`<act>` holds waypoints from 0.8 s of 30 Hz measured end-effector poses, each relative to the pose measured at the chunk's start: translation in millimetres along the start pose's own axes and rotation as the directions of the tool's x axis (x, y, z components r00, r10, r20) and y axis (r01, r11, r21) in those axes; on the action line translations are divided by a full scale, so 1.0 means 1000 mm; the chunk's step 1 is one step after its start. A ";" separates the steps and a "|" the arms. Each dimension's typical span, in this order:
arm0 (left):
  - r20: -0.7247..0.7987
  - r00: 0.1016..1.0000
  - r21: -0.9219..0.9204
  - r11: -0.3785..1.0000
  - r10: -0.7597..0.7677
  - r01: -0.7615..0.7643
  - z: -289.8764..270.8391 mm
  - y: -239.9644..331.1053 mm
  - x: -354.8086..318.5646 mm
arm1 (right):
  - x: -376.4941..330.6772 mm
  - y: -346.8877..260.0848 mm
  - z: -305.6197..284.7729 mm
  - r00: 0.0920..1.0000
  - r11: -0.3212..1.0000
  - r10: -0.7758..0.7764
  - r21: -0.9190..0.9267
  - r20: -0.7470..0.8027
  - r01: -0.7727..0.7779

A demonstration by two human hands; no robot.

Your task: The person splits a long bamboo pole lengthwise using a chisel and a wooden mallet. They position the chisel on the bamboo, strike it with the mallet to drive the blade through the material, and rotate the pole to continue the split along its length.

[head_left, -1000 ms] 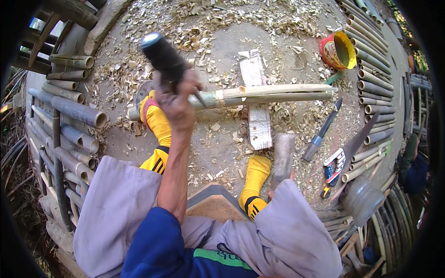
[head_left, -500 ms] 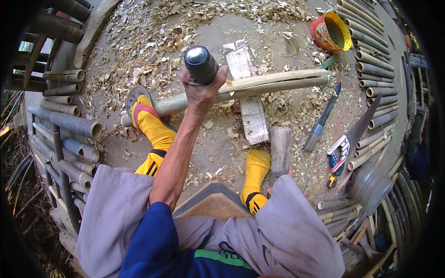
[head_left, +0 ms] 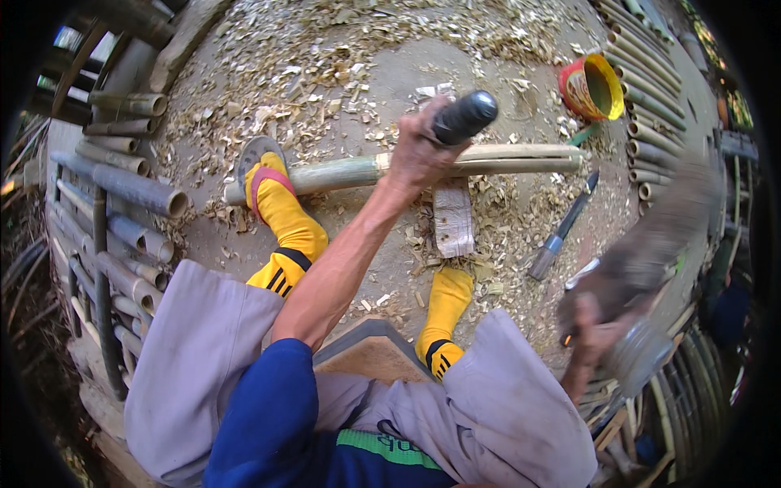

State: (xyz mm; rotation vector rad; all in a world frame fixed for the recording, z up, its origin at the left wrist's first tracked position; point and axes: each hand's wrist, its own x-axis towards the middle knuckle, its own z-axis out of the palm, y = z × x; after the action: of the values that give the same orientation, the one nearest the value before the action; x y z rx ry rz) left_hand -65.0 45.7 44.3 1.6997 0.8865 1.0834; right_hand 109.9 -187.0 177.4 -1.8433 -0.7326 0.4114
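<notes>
A split bamboo pole [head_left: 335, 175] lies crosswise in front of me, its right part over a flat wooden board [head_left: 453, 221]. Under my left foot, in a yellow sock [head_left: 281, 207] and sandal, is the pole's left end. My left hand [head_left: 416, 159] is closed around a tool with a black, round-capped handle [head_left: 466, 116], above the pole; the tool's lower end is hidden. Out to the right, my right hand [head_left: 592, 333] grips a thick wooden mallet [head_left: 651, 248], tilted up and smeared by motion.
A knife [head_left: 565, 228] with a dark blade lies right of the board. Behind it stands a red and yellow bucket [head_left: 591, 88]. Bamboo lengths [head_left: 647, 102] line the right side, more bamboo [head_left: 134, 183] the left. A clear plastic jug [head_left: 639, 358] is near my right hand. Shavings cover the ground.
The mallet has swung from beside my right foot up and out to the right, now covering the saw. My left hand has shifted right with the black handle, which now tilts right.
</notes>
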 end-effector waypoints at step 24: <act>0.153 0.987 0.064 0.997 -0.046 0.037 0.005 -0.016 -0.015 | 0.003 -0.004 0.051 0.873 0.931 -0.043 -0.298 0.485 0.211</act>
State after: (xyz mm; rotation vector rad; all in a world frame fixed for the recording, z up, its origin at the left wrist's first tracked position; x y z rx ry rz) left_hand -67.7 36.2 24.3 1.7820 0.8595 0.8916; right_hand 81.2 -147.3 161.4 -2.0221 -1.3273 0.6950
